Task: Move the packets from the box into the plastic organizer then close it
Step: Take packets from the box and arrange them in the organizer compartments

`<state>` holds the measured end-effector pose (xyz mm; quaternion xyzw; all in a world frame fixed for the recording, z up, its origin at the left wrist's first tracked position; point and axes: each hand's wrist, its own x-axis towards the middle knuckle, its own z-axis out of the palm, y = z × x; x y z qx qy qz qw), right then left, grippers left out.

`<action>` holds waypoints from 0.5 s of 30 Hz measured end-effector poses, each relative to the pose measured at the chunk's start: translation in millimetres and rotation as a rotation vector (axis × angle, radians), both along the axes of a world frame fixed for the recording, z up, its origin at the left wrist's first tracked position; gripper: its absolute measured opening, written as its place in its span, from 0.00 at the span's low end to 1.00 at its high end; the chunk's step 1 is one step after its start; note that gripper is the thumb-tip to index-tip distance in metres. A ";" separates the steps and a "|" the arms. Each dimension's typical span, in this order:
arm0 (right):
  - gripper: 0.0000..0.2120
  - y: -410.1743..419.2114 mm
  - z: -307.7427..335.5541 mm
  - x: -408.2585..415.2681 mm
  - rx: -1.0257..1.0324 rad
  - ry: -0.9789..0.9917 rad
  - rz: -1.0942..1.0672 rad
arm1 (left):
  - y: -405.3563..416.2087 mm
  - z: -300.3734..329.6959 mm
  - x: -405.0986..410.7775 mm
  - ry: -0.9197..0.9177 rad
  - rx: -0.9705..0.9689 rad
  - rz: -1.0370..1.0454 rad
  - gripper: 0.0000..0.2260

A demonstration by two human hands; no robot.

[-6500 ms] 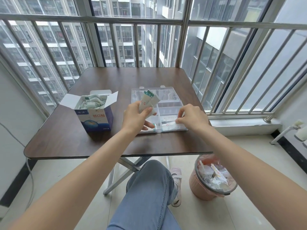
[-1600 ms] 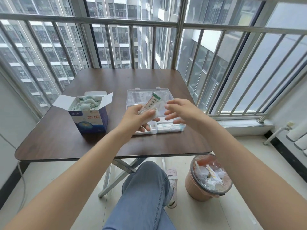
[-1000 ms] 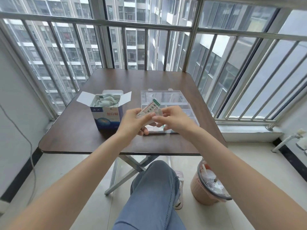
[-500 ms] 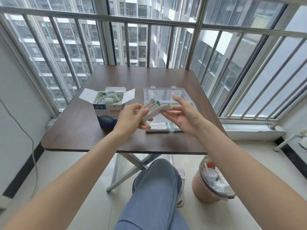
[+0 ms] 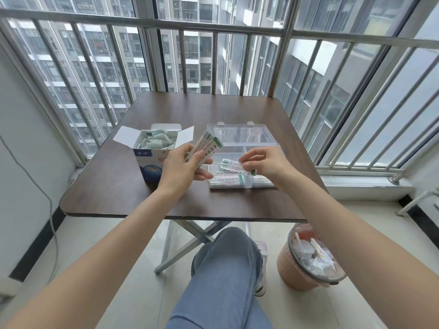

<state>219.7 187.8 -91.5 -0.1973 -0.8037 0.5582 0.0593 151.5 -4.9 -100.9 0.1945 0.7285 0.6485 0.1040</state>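
- Single packet [image 5: 237, 167]: white strip w/ green end tab, pinched by right hand [image 5: 266, 162] at its right end. Long axis runs left-right, sloping slightly down toward the right; left end hangs free over the plastic organizer [image 5: 240, 157]. Cannot tell if it touches the tray yet.
- Key relation: packet lies left of the right fingers [image 5: 247, 163], directly above the organizer's front-left compartments. Its axis is roughly parallel to the packet already lying in the front row [image 5: 228, 180], so, by judgement, lowering should need little or no turning.
- Right hand: thumb and fingers closed narrow on the packet end. Nearer hand to the tray; sits over it.
- Packet stack [image 5: 205, 148]: several strips fanned, held in left hand [image 5: 183, 170], green ends pointing up and right. Stack is just left of the organizer, well above the table [image 5: 107, 186].
- Left hand: fingers curled round the lower part of the stack, thumb on top. Acts as supply for the right, prob.
- Organizer: clear, lid open and lying back toward the window; rear compartments look unfilled.
- Box [image 5: 154, 153]: blue/white carton, flaps open, left of the organizer, more packets inside. Much left to move; closing step not yet due.
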 end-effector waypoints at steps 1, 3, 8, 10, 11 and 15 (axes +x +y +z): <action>0.08 -1.2 -2.9 -3.3 0.059 -0.010 0.024 | -0.5 0.5 -0.1 -0.004 0.002 0.000 0.07; 0.08 -3.9 -6.5 -8.0 0.188 -0.016 0.055 | -0.7 1.6 0.2 -0.006 -0.001 -0.004 0.07; 0.06 -18.2 -8.6 -12.9 0.506 0.029 0.126 | 0.0 0.8 1.5 -0.004 -0.008 -0.023 0.06; 0.07 -22.8 -9.9 -13.5 0.598 0.032 0.159 | 0.9 0.2 2.7 -0.010 -0.003 -0.032 0.05; 0.07 -24.2 -11.5 -13.8 0.638 0.027 0.176 | 1.2 0.1 3.5 -0.013 0.001 -0.038 0.04; 0.07 -30.2 -14.8 -11.5 0.764 -0.007 0.190 | 0.2 0.9 4.6 -0.023 0.009 -0.054 0.04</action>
